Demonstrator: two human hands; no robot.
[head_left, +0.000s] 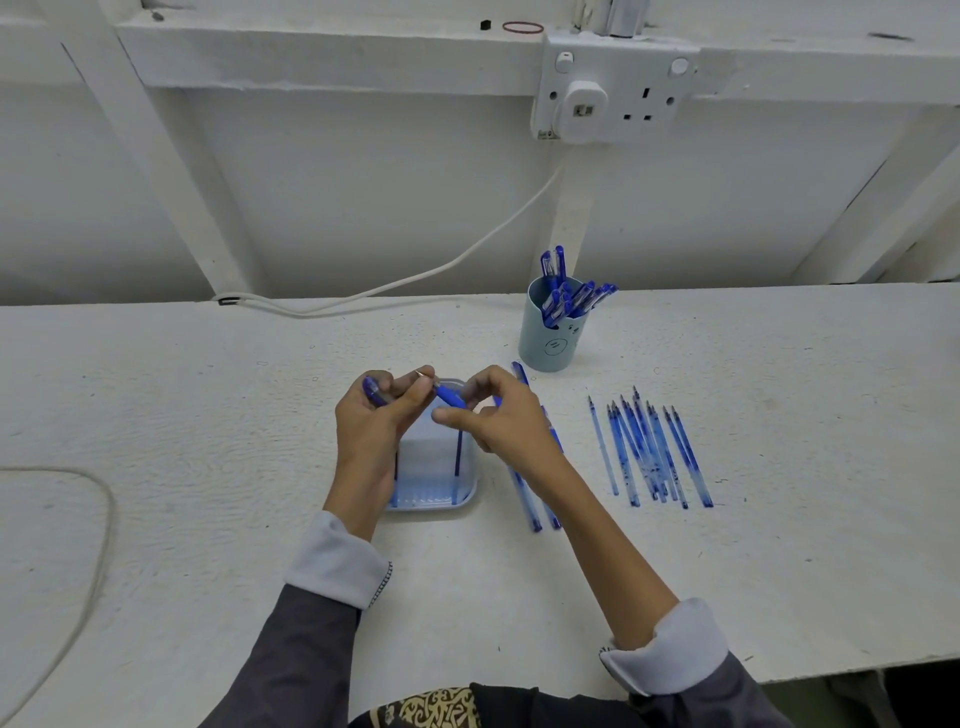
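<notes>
My left hand (376, 415) grips a blue pen cap (372, 391) in its curled fingers and pinches a thin metal-tipped part near its thumb. My right hand (493, 415) pinches the blue grip section of a pen (451, 396), and the two hands meet above a small clear square tray (436, 467). The tray holds two thin dark refills. A pen barrel (524, 493) lies partly hidden under my right wrist.
A row of several blue refills (649, 457) lies on the white table to the right. A pale blue cup (551, 332) full of capped blue pens stands behind it. A white cable (395, 283) runs from a wall socket (618, 88). The table's front edge drops off at lower right.
</notes>
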